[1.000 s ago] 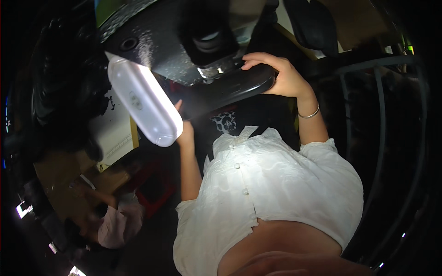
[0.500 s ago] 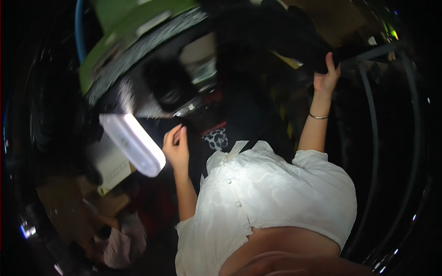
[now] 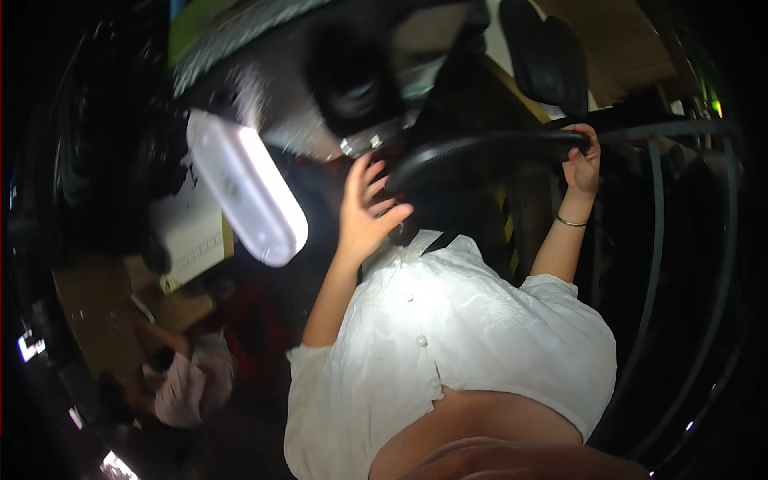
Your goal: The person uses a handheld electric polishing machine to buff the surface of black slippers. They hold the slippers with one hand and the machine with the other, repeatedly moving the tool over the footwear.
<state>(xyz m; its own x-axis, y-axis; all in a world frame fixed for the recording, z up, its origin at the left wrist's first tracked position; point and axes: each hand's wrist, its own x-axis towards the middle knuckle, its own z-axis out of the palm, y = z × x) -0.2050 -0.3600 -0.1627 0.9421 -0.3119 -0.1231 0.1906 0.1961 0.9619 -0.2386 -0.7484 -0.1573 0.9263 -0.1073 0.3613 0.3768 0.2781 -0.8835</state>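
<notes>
My right hand (image 3: 584,160) grips one end of a long, curved black piece (image 3: 488,146) with a finely textured surface, thumb on one side and fingers on the other. I cannot make out its exact kind. The piece stretches leftward toward my left hand (image 3: 370,210), which is raised with its fingers spread and holds nothing I can see. Just beyond those fingertips is the lower edge of a dark and green machine (image 3: 280,88) with a shiny metal part (image 3: 360,146). Whether the fingertips touch the metal or the black piece's left end is blurred.
A long white lamp (image 3: 252,192) hangs left of my left hand. Other black pieces (image 3: 548,60) lie on a surface at the far right. Grey metal rails (image 3: 660,216) stand to the right. At lower left a person in a pink top (image 3: 192,380) works at a brown table (image 3: 92,308).
My right hand has brought the black piece nearer and across to the left. My left hand has gone from fingers pinched together to spread and moved right and up.
</notes>
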